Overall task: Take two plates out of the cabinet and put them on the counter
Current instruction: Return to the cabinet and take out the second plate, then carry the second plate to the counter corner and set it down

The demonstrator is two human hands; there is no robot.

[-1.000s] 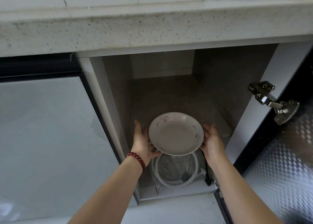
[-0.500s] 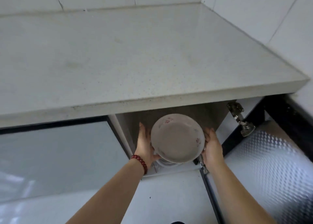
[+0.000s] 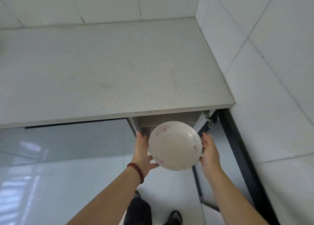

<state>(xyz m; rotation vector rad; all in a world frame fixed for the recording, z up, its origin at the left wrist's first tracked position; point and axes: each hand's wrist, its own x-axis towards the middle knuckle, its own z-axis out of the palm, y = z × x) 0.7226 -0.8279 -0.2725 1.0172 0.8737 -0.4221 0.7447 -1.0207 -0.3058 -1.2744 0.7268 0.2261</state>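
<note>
A white plate [image 3: 175, 144] with faint pink flower marks is held tilted toward me in front of the open cabinet [image 3: 163, 120], just below the counter's front edge. A thin white rim peeks out beneath it on both sides; whether that is a second plate I cannot tell. My left hand [image 3: 143, 150], with a red bead bracelet on the wrist, holds the plate's left edge, thumb tucked under the near rim. On the opposite edge, my right hand [image 3: 209, 154] grips the plate. The pale speckled counter [image 3: 119, 68] stretches above and behind.
The cabinet door [image 3: 237, 156] with a dark frame stands open to the right, its metal hinge [image 3: 208, 121] near the counter's corner. A closed glossy door [image 3: 68, 139] is at left. Tiled walls [image 3: 271, 54] bound the counter at back and right. My shoes [image 3: 175, 216] are on the floor below.
Both hands have drawn the plate out of the cabinet and raised it toward the counter's edge. My view has risen from the cabinet interior to above the counter.
</note>
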